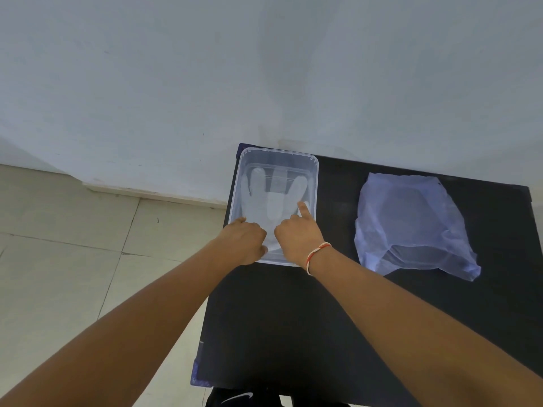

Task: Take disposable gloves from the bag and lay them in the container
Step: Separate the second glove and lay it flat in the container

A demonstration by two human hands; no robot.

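Note:
A clear plastic container (311, 171) stands at the far left of a black table (323, 318). Translucent disposable gloves (264, 198) lie flat inside it, fingers pointing away from me. My left hand (244, 239) rests at the container's near edge with its fingers curled down on the cuff end of a glove. Just to the right, my right hand (296, 233) also sits on the glove, its index finger stretched out and pressing near the right wall. A thin bluish plastic bag (411, 224) lies crumpled on the table to the right, apart from both hands.
A white wall rises right behind the table. Beige floor tiles (73, 245) stretch to the left. A thread band circles my right wrist (316, 255). A dark garment with a white logo (238, 398) shows at the bottom edge.

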